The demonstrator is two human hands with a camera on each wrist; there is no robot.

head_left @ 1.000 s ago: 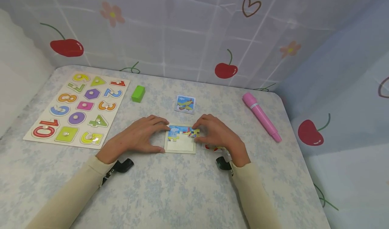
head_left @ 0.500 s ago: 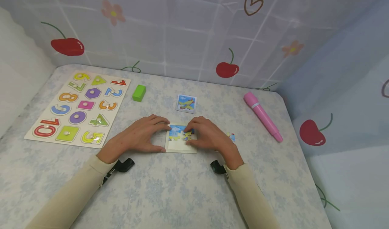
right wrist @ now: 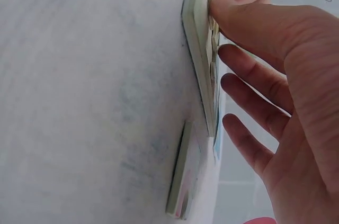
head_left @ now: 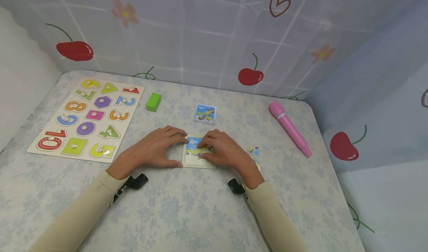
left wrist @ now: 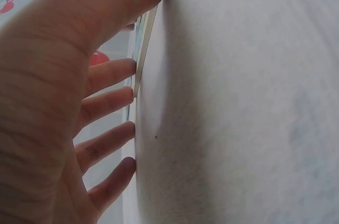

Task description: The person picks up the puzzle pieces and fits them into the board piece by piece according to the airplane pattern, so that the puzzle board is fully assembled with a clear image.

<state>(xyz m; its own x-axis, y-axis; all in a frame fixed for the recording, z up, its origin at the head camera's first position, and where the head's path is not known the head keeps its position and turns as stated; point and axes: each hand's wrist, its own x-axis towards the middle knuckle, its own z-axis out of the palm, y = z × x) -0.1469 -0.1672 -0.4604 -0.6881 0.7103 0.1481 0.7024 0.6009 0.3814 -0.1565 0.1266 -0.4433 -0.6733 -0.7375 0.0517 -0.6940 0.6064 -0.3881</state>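
Note:
A small jigsaw tray (head_left: 200,166) lies flat in the middle of the table. Blue and yellow pieces (head_left: 192,144) fill its upper part, while bare cream backing shows along the bottom. My left hand (head_left: 155,148) rests at the tray's left side, thumb by the lower corner and forefinger by the upper one; in the left wrist view its fingers are spread and nearly straight. Over the tray's right half, my right hand (head_left: 222,148) pinches a puzzle piece (right wrist: 214,36) between thumb and fingers, low against the tray. That hand hides much of the piece in the head view.
Loose puzzle pieces (head_left: 255,151) lie right of my right wrist. Behind the tray is an airplane picture card (head_left: 205,114). A green block (head_left: 153,102) and a number peg board (head_left: 88,120) are at left, a pink marker-shaped stick (head_left: 289,128) at right. A curtain (head_left: 207,40) hangs behind.
My right hand has moved left across the tray, bringing the puzzle piece against the placed pieces. Loose pieces at right have come into view from behind it. My left hand has stayed put.

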